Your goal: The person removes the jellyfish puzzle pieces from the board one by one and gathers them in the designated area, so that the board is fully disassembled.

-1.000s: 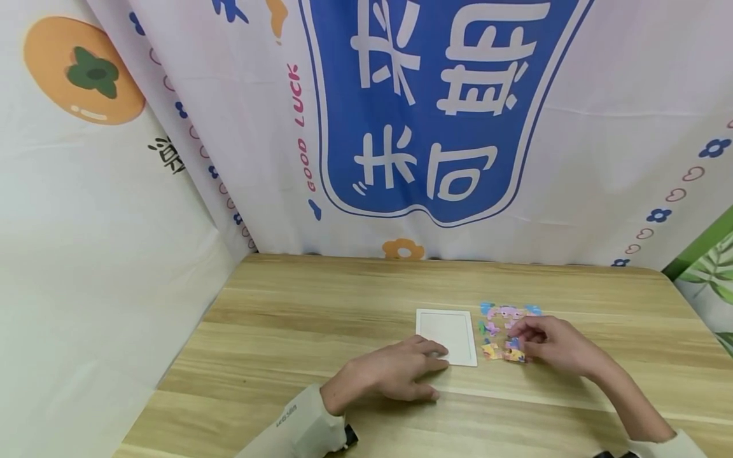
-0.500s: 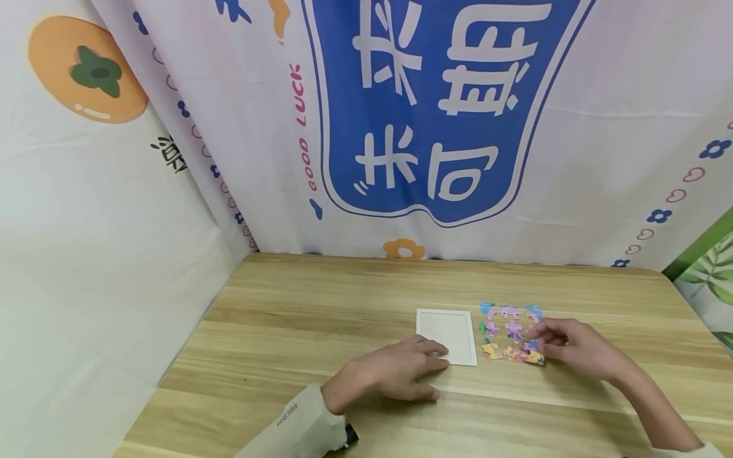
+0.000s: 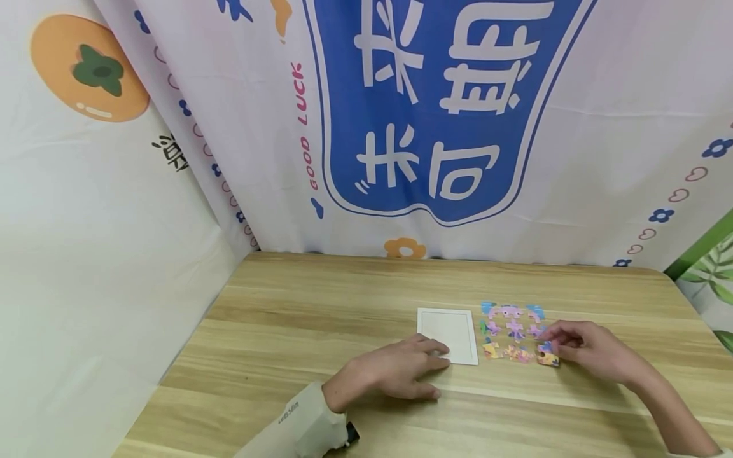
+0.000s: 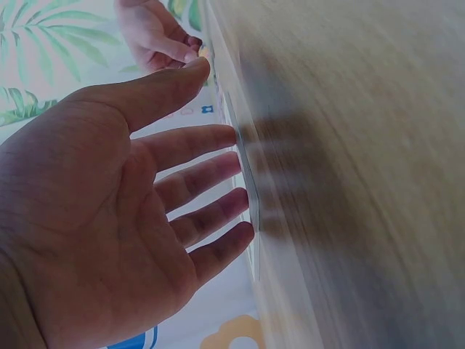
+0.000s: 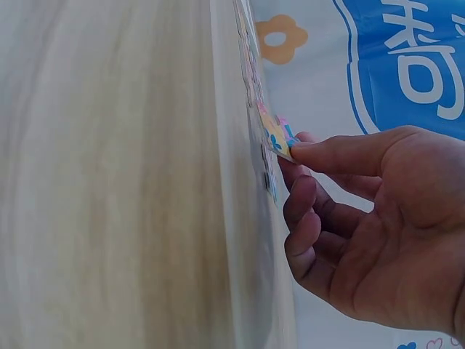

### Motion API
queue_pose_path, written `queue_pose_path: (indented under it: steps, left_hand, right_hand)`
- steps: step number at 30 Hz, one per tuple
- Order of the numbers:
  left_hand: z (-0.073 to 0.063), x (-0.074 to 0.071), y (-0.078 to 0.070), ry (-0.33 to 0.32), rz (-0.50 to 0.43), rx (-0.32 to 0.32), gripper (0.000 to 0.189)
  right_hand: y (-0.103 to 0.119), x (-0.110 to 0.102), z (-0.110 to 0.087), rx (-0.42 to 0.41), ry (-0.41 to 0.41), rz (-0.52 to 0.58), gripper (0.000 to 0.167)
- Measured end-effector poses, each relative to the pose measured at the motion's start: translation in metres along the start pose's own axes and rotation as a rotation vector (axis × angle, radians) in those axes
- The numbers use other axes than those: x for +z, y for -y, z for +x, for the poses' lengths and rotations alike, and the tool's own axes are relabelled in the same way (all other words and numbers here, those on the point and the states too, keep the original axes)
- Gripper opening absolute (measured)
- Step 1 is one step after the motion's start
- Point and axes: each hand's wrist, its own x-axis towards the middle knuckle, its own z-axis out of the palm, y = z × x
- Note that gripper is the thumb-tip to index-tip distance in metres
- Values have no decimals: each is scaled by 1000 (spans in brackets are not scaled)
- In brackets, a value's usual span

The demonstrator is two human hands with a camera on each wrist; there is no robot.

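Observation:
My right hand [image 3: 592, 351] pinches a yellow and blue jigsaw piece [image 3: 548, 354] between thumb and fingers; the right wrist view shows this puzzle piece [image 5: 276, 133] tilted up at the thumb tip. Several other jigsaw pieces [image 3: 515, 329], pink, purple, blue and yellow, lie spread in rough rows just left of that hand. Beside them is a white rectangular puzzle frame [image 3: 449, 327], its inside plain. My left hand [image 3: 395, 370] rests with its fingertips on the frame's lower left edge, fingers extended; the left wrist view shows these fingers [image 4: 207, 178] touching it.
The wooden table [image 3: 298, 318] extends around both hands, its back edge against a white printed curtain [image 3: 286, 210]. Another white cloth [image 3: 114, 267] hangs along the left side. A green leaf-patterned cloth [image 3: 712, 267] is at the right.
My right hand has moved to the right with the pinched jigsaw piece, uncovering more of the pieces on the table. My left hand stays on the frame.

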Motion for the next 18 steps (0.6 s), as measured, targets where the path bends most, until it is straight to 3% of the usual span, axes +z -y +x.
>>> queue_pose_path:
  steps: [11,18]
  left_hand:
    - [0,-1,-1,7,-2,2,58]
    - [-1,-1,-1,12,-8,-7,59]
  right_hand:
    - [-1,2,0,-5,-17,-71,15]
    - [1,5,0,-17,-24,-96,23]
